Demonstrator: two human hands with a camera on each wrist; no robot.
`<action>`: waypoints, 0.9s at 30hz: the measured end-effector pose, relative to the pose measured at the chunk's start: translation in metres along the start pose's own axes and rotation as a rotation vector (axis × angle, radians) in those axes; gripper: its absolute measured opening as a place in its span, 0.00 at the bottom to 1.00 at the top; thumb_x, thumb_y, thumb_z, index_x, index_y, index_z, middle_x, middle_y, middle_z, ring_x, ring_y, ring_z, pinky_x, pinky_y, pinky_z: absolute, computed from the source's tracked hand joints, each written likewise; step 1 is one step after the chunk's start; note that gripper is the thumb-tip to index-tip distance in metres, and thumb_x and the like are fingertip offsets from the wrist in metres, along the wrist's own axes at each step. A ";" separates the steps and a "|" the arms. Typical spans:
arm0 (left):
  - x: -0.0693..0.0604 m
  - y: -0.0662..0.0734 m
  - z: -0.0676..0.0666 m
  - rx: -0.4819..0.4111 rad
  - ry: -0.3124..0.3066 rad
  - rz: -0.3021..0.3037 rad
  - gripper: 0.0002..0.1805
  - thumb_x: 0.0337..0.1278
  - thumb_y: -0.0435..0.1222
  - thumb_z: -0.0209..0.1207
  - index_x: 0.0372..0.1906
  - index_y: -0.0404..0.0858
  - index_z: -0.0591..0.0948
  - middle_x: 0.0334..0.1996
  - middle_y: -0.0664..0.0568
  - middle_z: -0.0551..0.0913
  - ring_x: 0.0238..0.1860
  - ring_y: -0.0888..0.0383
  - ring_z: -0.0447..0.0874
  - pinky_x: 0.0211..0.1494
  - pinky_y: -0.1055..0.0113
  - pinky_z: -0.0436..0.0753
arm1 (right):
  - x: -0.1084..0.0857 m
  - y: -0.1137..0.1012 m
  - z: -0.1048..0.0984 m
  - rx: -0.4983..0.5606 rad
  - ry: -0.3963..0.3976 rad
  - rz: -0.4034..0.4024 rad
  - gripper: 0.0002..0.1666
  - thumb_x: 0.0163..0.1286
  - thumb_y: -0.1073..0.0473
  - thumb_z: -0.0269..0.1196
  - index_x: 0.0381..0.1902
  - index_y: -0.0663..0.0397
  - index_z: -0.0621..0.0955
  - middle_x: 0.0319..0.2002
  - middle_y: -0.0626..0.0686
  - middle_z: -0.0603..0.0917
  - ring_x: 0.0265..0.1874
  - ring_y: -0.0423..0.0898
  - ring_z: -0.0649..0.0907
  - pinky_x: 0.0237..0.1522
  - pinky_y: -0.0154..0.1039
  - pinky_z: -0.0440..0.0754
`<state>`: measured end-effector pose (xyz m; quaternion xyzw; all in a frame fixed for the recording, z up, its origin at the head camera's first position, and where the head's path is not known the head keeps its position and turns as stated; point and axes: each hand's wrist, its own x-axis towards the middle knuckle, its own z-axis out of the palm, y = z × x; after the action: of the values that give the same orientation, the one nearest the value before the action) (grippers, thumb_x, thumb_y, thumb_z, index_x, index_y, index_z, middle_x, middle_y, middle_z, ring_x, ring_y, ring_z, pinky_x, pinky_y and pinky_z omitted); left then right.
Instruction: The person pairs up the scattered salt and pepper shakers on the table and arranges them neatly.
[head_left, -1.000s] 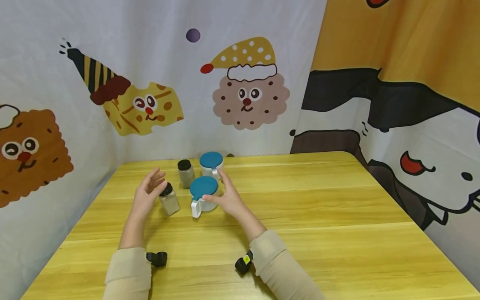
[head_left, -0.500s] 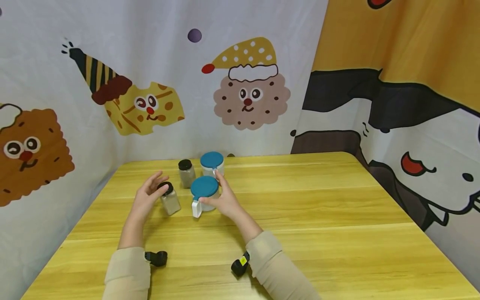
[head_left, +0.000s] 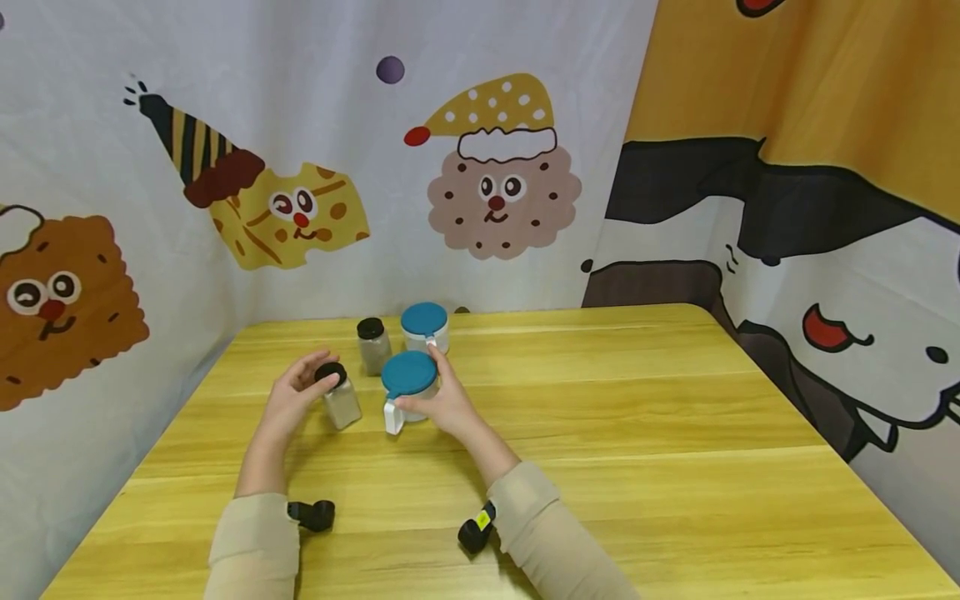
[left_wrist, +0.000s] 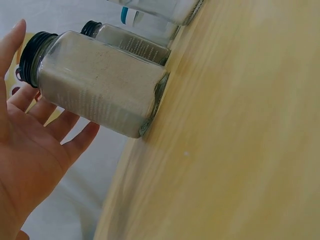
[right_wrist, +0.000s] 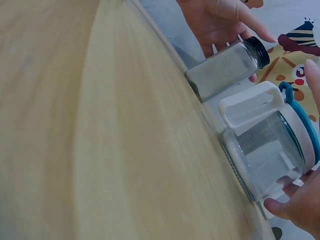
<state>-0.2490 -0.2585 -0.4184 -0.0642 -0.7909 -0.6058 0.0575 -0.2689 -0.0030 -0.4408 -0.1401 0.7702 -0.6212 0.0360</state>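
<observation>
A square glass jar [head_left: 342, 407] with a black lid and pale powder inside stands upright on the table. My left hand [head_left: 287, 398] curves loosely around its left side; in the left wrist view the thumb stands off the lid and the fingers spread behind the jar [left_wrist: 100, 82]. Whether they touch the glass is hard to tell. My right hand [head_left: 453, 404] spreads around a clear glass pot [right_wrist: 265, 155] with a blue lid and white handle. Its thumb is near the handle, its forefinger on the far side. The pot rests on the table; firm contact is not visible.
Behind stand a second black-lidded jar [head_left: 374, 354] and a second blue-lidded pot [head_left: 425, 320], close to the front pair. The wooden table [head_left: 637, 433] extends to the right. A printed curtain [head_left: 322, 92] hangs at its back edge.
My right hand has shifted slightly left, its thumb nearer the pot's handle. My left hand has lowered a little and drawn closer around the jar. The jars and pots have stayed put.
</observation>
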 end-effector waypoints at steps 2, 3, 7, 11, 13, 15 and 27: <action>0.000 -0.001 0.000 -0.007 -0.001 -0.004 0.35 0.64 0.44 0.59 0.71 0.36 0.62 0.66 0.42 0.69 0.62 0.59 0.67 0.57 0.76 0.67 | 0.002 0.002 0.001 -0.004 0.000 -0.002 0.63 0.53 0.49 0.75 0.77 0.41 0.48 0.74 0.55 0.52 0.70 0.57 0.57 0.64 0.59 0.59; 0.001 -0.002 0.000 -0.010 -0.002 -0.005 0.35 0.64 0.43 0.59 0.71 0.36 0.62 0.65 0.43 0.69 0.59 0.61 0.69 0.55 0.78 0.68 | 0.003 0.003 0.002 -0.003 0.001 -0.002 0.63 0.53 0.49 0.75 0.77 0.42 0.48 0.74 0.56 0.53 0.69 0.57 0.58 0.64 0.59 0.59; 0.003 -0.005 0.000 -0.026 0.002 -0.021 0.35 0.63 0.43 0.60 0.71 0.35 0.63 0.64 0.47 0.72 0.53 0.68 0.71 0.52 0.78 0.70 | 0.005 0.006 0.004 0.006 0.007 0.005 0.65 0.52 0.49 0.76 0.77 0.41 0.48 0.73 0.57 0.55 0.68 0.57 0.60 0.64 0.58 0.59; 0.003 -0.007 -0.001 0.013 0.007 -0.047 0.36 0.63 0.45 0.61 0.70 0.35 0.64 0.62 0.46 0.73 0.52 0.66 0.72 0.52 0.76 0.71 | 0.006 0.008 0.006 0.010 0.015 0.020 0.65 0.51 0.49 0.77 0.76 0.39 0.48 0.72 0.58 0.56 0.68 0.58 0.61 0.64 0.59 0.59; 0.003 -0.006 -0.001 0.042 0.008 -0.064 0.36 0.63 0.45 0.61 0.70 0.35 0.64 0.61 0.41 0.72 0.51 0.64 0.72 0.51 0.75 0.71 | 0.006 0.009 0.007 0.007 0.019 0.029 0.65 0.50 0.49 0.77 0.76 0.38 0.48 0.72 0.58 0.56 0.68 0.58 0.61 0.63 0.59 0.59; 0.003 -0.005 -0.001 0.066 0.006 -0.073 0.35 0.63 0.45 0.61 0.70 0.36 0.64 0.60 0.39 0.72 0.50 0.62 0.72 0.51 0.74 0.71 | 0.007 0.010 0.008 0.007 0.023 0.035 0.65 0.50 0.48 0.77 0.76 0.37 0.48 0.72 0.58 0.56 0.68 0.58 0.61 0.63 0.59 0.60; 0.003 -0.009 -0.001 0.069 -0.004 -0.080 0.36 0.62 0.47 0.61 0.70 0.36 0.65 0.59 0.37 0.71 0.51 0.57 0.72 0.49 0.74 0.72 | 0.008 0.013 0.012 0.020 0.053 0.030 0.66 0.49 0.50 0.77 0.76 0.39 0.49 0.71 0.59 0.58 0.67 0.58 0.62 0.63 0.58 0.60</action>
<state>-0.2530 -0.2617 -0.4261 -0.0314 -0.8133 -0.5800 0.0338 -0.2758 -0.0134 -0.4553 -0.1118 0.7666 -0.6317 0.0264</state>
